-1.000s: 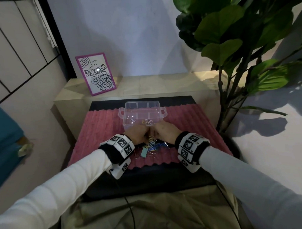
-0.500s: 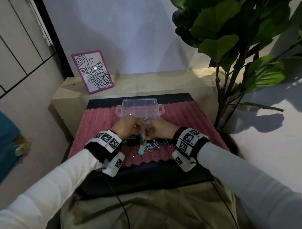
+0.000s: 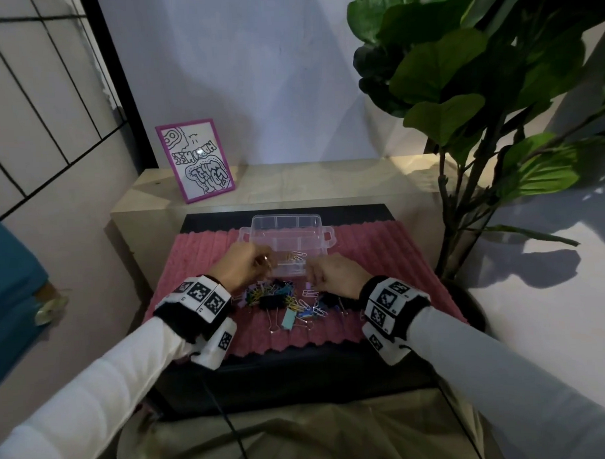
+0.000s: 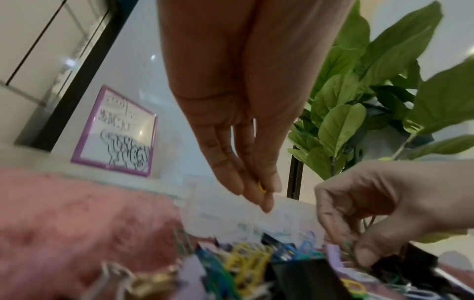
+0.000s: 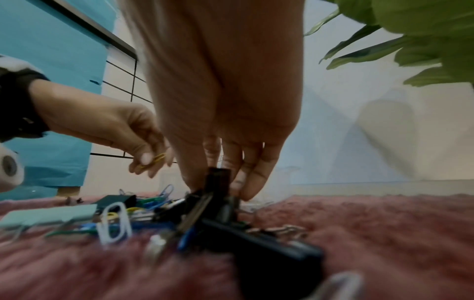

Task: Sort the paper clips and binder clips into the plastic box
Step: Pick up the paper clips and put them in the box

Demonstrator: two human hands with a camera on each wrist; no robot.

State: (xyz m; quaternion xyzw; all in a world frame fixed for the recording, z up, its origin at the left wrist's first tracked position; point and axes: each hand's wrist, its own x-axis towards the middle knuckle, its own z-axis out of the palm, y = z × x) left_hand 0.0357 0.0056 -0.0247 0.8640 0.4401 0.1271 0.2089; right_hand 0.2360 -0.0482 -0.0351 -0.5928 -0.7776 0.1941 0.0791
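- Head view: left hand (image 3: 241, 268) pinching a yellow wire paper clip (image 5: 156, 159) by the near-left edge of the clear compartmented plastic box (image 3: 287, 237).
- Right hand (image 3: 334, 275) grasping a black metal binder clip (image 5: 218, 182) in the mixed clip pile (image 3: 286, 302) on the pink ribbed mat (image 3: 381, 257).

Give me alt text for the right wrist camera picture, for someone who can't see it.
Seen from the wrist, the right hand reaches down and pinches a black binder clip in a heap of colored clips on a pink mat. At left, the left hand pinches a yellow paper clip. Green leaves hang at top right.
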